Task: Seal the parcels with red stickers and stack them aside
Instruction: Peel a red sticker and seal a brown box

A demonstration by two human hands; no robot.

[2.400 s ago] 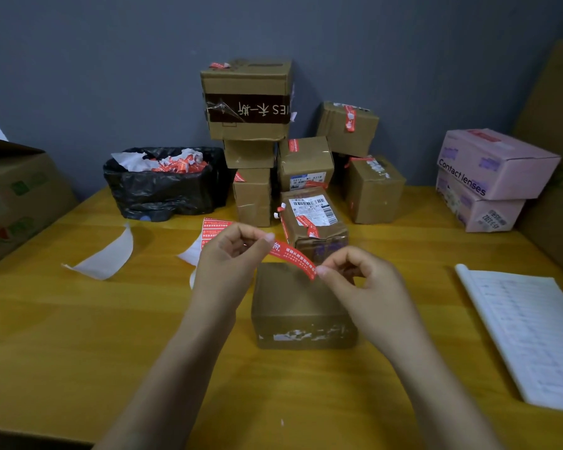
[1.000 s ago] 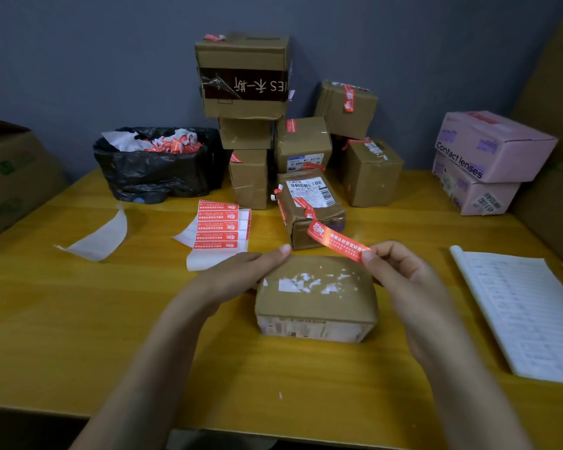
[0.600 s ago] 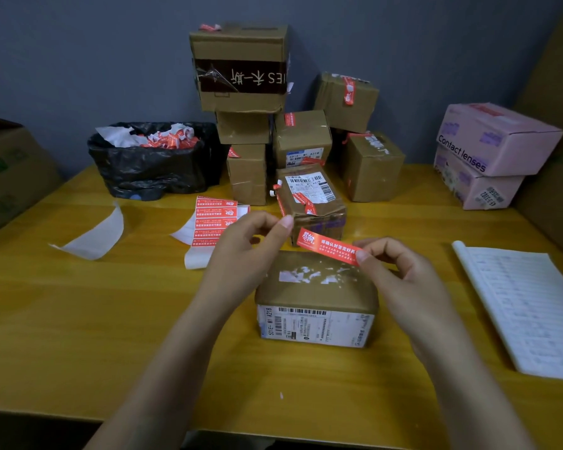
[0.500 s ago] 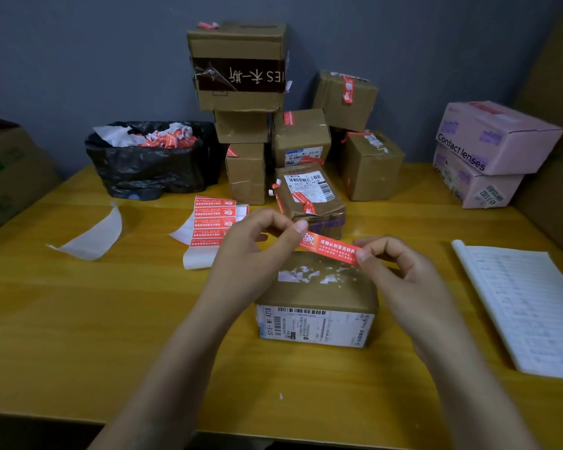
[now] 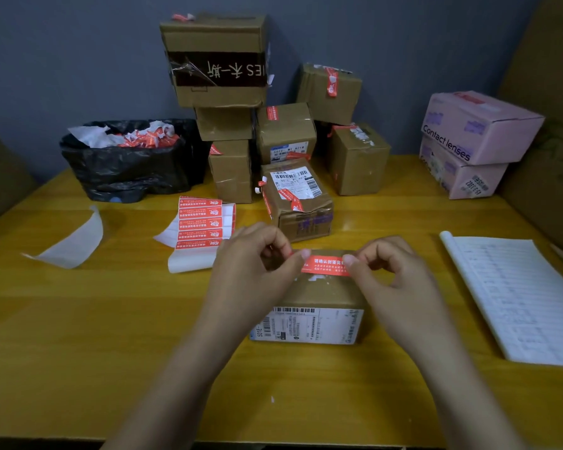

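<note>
Head view puts the long red paper sticker stretched between my two hands, just over the far top edge of the small brown cardboard parcel; that parcel sits on the yellow wooden table at twelve o'clock from me, its white shipping label facing me. My left hand pinches the sticker's left end between thumb and forefinger; my right hand pinches the right end the same way; both are clamped on it.

I judge the sticker feather-light, limp and tacky underneath, so it will curl or cling to itself if it goes slack; a taut hold at the very ends suits it; whether it already touches the cardboard I cannot tell. The parcel looks light and stiff-walled; its top carries scuffed white tape residue, which may weaken the bond; for stacking I would take it by its two short sides.

At twelve o'clock beyond stands the pile of sealed brown boxes; the sheet of unused red stickers lies at ten o'clock, near my left hand.
</note>
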